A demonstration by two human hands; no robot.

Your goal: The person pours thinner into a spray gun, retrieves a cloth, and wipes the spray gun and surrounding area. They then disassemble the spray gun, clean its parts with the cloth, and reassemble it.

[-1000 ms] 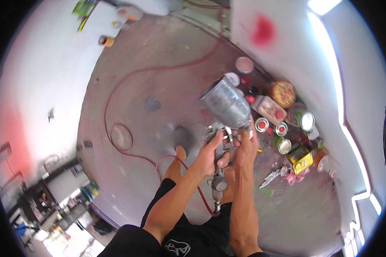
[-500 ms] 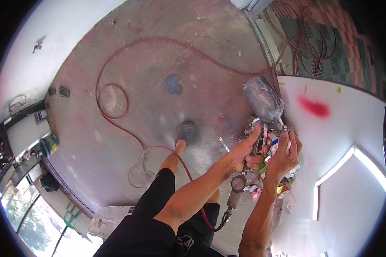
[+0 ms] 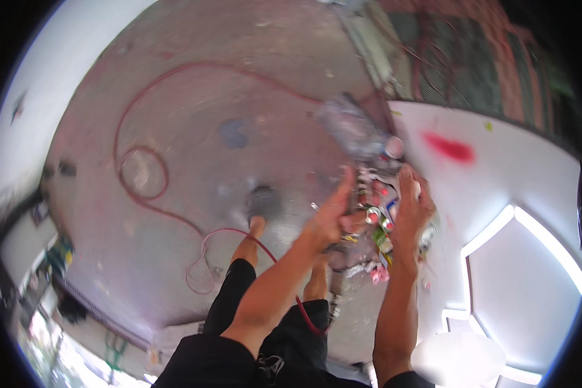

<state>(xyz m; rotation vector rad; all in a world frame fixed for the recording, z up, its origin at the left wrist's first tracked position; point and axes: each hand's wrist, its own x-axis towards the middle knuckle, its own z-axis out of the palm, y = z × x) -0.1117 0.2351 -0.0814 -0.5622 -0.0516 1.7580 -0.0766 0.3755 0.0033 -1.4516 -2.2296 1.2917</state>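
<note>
My left hand (image 3: 333,218) is wrapped round the grip of a metal spray gun (image 3: 363,182), its thumb pointing up along the body. A clouded, clear plastic cup (image 3: 348,126) sits tilted on top of the gun, with a round pale end piece beside it. Below the grip hangs a round gauge, smeared by motion, and a red air hose (image 3: 304,312) runs from there between my legs. My right hand (image 3: 415,204) is raised just right of the gun, with bent fingers. Blur hides whether those fingers touch it.
The hose loops over the stained floor (image 3: 194,129) at left. Several small cans (image 3: 381,223) and crumpled scraps lie behind and below my hands. At right stands a white panel (image 3: 524,168) with a red paint patch (image 3: 449,147). A blue-grey stain (image 3: 234,132) marks the floor.
The spray gun has moved left in the view and its cup tips further left. My right hand was pinching a knob on the gun; now it looks further back from it. The whole view has shifted.
</note>
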